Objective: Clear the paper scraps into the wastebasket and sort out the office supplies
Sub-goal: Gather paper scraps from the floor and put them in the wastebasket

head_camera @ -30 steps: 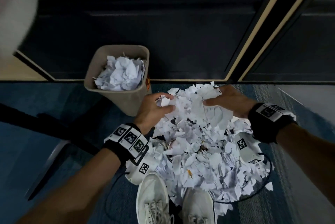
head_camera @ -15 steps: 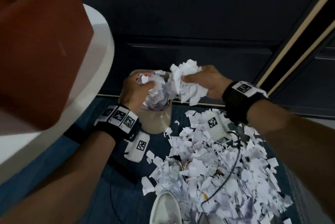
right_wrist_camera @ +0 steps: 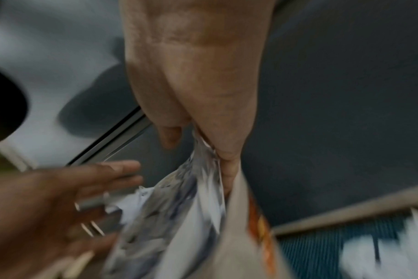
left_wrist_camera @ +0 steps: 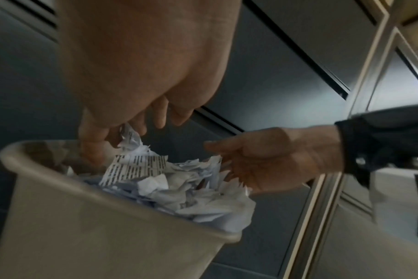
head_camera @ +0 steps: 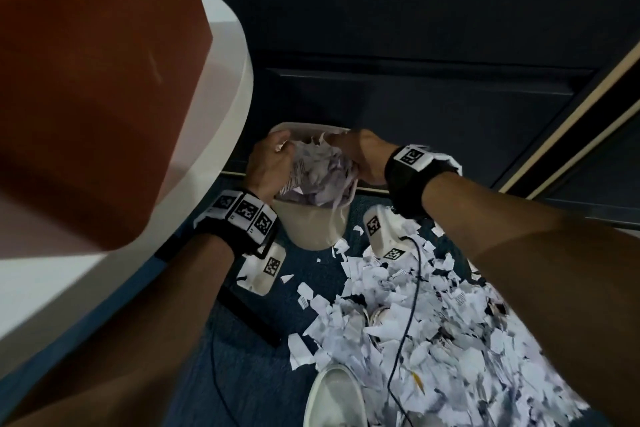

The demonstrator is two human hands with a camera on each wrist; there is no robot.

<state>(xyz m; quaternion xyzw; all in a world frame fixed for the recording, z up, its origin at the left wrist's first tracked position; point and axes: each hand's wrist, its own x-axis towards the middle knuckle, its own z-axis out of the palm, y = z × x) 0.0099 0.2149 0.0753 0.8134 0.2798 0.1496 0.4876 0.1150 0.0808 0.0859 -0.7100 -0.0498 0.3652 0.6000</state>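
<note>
The beige wastebasket (head_camera: 311,229) stands on the blue carpet against the dark wall, heaped with white paper scraps (head_camera: 318,174). Both hands hover over its mouth. My left hand (head_camera: 268,167) is at the left rim, fingers loose, with one printed scrap (left_wrist_camera: 129,135) dangling by the thumb. My right hand (head_camera: 360,156) is at the right rim; in the left wrist view the right hand (left_wrist_camera: 263,160) has its fingers stretched out against the heap. A big pile of scraps (head_camera: 433,322) covers the floor nearer me, to the right of the basket.
A white round table edge (head_camera: 221,115) with a red-brown object (head_camera: 86,80) on it fills the left. My white shoe (head_camera: 336,399) sits by the pile. A thin black cable (head_camera: 412,288) crosses the scraps. A black bar (head_camera: 249,316) lies on the carpet.
Both hands scooped a handful from the floor pile, carried it up and over to the wastebasket, and let it drop onto the heap. The head view swung left toward the table.
</note>
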